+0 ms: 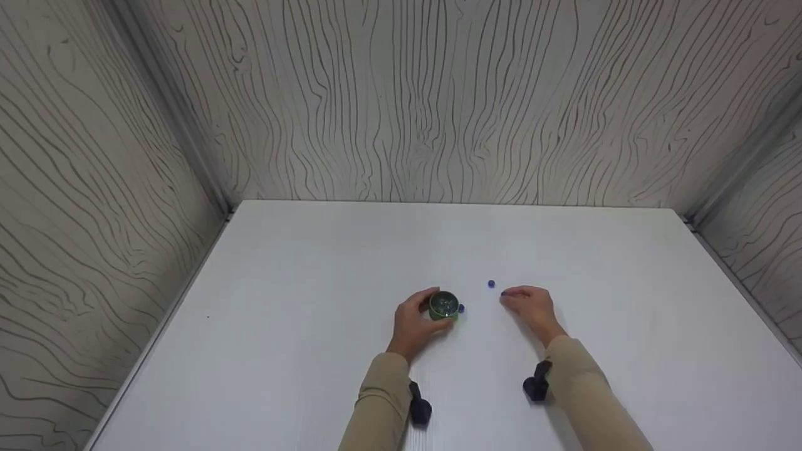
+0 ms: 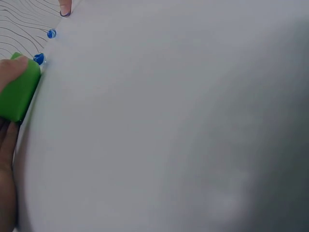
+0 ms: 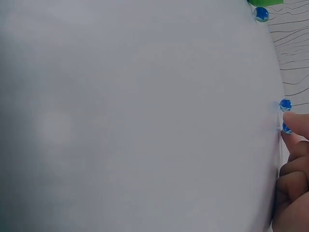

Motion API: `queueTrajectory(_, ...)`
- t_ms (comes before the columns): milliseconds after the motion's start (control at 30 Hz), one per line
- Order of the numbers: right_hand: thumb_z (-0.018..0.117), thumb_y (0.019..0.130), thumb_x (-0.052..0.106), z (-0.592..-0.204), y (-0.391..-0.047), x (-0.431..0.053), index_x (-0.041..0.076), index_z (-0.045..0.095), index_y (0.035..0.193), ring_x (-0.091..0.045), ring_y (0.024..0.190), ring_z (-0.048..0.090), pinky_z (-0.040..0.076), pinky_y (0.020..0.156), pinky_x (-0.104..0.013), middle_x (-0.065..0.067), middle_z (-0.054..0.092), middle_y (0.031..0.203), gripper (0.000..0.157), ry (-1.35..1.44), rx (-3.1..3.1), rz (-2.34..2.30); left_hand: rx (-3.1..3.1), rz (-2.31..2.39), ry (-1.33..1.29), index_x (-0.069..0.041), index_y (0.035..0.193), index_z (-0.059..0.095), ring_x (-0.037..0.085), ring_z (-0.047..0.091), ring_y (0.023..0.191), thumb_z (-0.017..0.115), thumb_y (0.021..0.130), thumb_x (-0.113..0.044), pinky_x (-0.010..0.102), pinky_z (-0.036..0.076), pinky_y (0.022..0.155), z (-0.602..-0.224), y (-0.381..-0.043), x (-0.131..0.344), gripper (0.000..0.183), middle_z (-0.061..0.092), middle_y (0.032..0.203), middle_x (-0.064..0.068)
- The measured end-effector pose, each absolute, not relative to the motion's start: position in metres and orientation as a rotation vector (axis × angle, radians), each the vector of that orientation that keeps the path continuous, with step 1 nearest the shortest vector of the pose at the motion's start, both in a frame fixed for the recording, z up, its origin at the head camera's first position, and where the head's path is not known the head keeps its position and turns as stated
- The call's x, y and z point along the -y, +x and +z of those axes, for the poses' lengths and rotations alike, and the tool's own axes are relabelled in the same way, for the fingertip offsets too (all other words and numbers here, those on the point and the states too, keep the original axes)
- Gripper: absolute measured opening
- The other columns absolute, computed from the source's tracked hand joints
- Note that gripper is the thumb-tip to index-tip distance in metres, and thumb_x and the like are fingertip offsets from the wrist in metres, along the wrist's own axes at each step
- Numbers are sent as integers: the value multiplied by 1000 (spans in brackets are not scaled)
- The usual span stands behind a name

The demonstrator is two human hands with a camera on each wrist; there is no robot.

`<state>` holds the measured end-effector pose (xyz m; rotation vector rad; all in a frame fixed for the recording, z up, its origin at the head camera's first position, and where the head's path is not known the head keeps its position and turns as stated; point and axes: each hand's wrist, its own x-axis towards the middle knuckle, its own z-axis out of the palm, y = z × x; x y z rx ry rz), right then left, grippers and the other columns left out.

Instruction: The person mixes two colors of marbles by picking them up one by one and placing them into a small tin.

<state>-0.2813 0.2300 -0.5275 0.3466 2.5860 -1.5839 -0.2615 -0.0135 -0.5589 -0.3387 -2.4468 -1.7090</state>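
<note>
A small green cup (image 1: 444, 315) stands on the white table, with the left hand (image 1: 415, 321) gripping it around the side. Something shiny lies inside the cup, too small to make out. Close against the cup's right side is a blue glass marble (image 1: 462, 308); in the left wrist view that marble (image 2: 39, 58) shows beside the thumb. A second marble (image 1: 491, 284) rests farther back, between the hands. Thumb and index finger of the right hand (image 1: 530, 308) pinch a third marble (image 3: 287, 128) at the table surface, near the second marble (image 3: 286, 104).
The white table (image 1: 301, 263) meets patterned panels (image 1: 388, 113) at the back and sides. A dark speck (image 1: 208, 317) lies on its left part. Black wrist devices (image 1: 420, 410) are worn at both sleeves.
</note>
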Motion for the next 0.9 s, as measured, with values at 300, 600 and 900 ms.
queueTrajectory(300,62,90,16,-525,-281,-229,-3,65,115,-35,125,49,43,108,-46,-24,57,132,31,362,-2574,-1540,2440,-1697,-347,-6,126,60,24,63,119,84,72,-20,31,51,106,-561,-262,14,61,66,126,11)
queueTrajectory(600,65,89,19,-520,-278,-221,2,68,114,-23,103,52,49,82,-22,-17,62,120,30,357,-2582,-1482,2445,-1702,-351,-5,127,59,25,62,120,84,70,-16,29,51,107,-559,-262,14,63,65,127,11)
queueTrajectory(900,69,84,14,-515,-277,-216,-1,70,109,-12,75,45,42,60,-18,2,53,82,29,316,-2629,-1490,2466,-1723,-334,-8,130,57,23,62,121,83,70,-15,30,50,108,-562,-263,15,66,64,128,9)
